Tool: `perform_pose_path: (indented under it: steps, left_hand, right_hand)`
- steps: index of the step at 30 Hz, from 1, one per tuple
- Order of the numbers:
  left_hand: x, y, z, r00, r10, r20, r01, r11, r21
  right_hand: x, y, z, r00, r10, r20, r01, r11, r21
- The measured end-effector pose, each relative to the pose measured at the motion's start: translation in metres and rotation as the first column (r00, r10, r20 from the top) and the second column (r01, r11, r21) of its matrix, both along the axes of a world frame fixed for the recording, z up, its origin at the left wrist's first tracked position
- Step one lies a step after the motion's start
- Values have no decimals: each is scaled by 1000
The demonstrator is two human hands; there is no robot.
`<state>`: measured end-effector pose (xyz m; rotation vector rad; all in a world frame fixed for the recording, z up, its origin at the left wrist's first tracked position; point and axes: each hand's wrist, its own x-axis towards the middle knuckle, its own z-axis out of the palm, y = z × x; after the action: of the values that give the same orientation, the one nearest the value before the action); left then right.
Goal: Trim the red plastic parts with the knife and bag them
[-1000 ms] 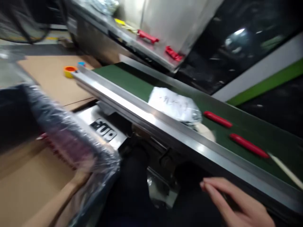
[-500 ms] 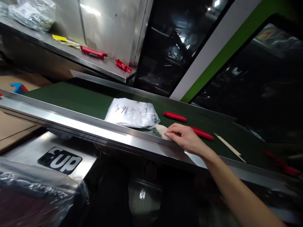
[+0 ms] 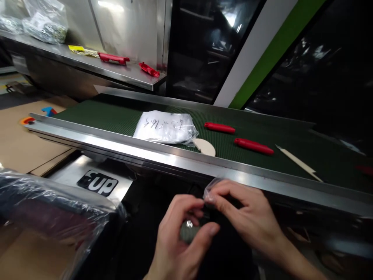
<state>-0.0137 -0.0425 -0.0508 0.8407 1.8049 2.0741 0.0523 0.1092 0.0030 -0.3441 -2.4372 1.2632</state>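
Withdrawn from the green conveyor belt (image 3: 99,115), my right hand (image 3: 250,213) pinches clear plastic (image 3: 208,189) beside my loosely curled, open left hand (image 3: 178,237).

The belt (image 3: 96,113) is coloured dark green and patterned with fine ribs. White is shown by the packet (image 3: 164,128), marked with dark handwriting, and cream by the disc (image 3: 206,148). Plain red is worn by both rods (image 3: 253,146), and cream by the slim tool's handle (image 3: 297,161). The black logo (image 3: 97,182) is lettered in pale silver. A bright green stripe (image 3: 264,64) is bordered by a pale grey stripe (image 3: 244,64). Plain tan is seen on the cardboard (image 3: 23,144), blue on the small clip-like piece (image 3: 48,112).
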Motion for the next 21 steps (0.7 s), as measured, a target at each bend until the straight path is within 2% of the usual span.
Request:
perform_pose_path:
  steps: [2, 4, 5, 7, 9, 11, 12, 15, 16, 17, 18, 19, 20, 21]
  left_hand:
    - [4, 19, 5, 982, -85, 166, 87, 996, -4]
    - [5, 26, 5, 894, -190, 405, 227, 973, -45]
    - [5, 26, 3, 829, -244, 504, 311, 949, -53]
    - [4, 25, -3, 734, -287, 616, 427, 900, -91]
    - [1, 24, -10, 743, -256, 618, 446, 878, -173]
    - [-1, 24, -14, 795, -182, 579, 385, 889, -249]
    - [-2, 25, -16, 815, -145, 561, 344, 901, -266]
    - [-4, 25, -16, 851, -81, 519, 252, 930, -269]
    - [-5, 24, -15, 863, -73, 500, 235, 934, -270]
    - [-5, 23, -13, 877, -65, 477, 217, 937, -272]
    - [-6, 22, -12, 888, -53, 457, 198, 940, -276]
    - [-6, 20, -9, 896, -35, 442, 176, 942, -284]
    - [-6, 19, -7, 903, -7, 430, 147, 945, -294]
    - [-7, 18, -5, 906, 20, 423, 122, 944, -307]
  right_hand:
    - [12, -6, -10, 996, 31, 87, -14, 982, -189]
    - [23, -6, -21, 983, 72, 169, -9, 937, -350]
    - [28, -5, -26, 976, 87, 199, 0, 917, -399]
    - [37, -2, -35, 970, 76, 233, 25, 915, -402]
    - [46, 0, -39, 974, -2, 227, 67, 958, -278]
    - [51, 0, -37, 978, -75, 193, 91, 993, -73]
    - [51, 1, -33, 980, -71, 185, 68, 997, 21]
    - [42, 20, -14, 977, 41, 210, -81, 979, 186]
    - [37, 33, -6, 977, 31, 209, -80, 970, 231]
    - [32, 51, 2, 977, -39, 210, -26, 954, 299]
    - [28, 73, 10, 969, -160, 187, 74, 915, 397]
    - [25, 96, 16, 931, -334, 149, 199, 805, 558]
    - [23, 121, 20, 850, -510, 131, 271, 637, 722]
    - [23, 145, 23, 804, -580, 130, 291, 575, 764]
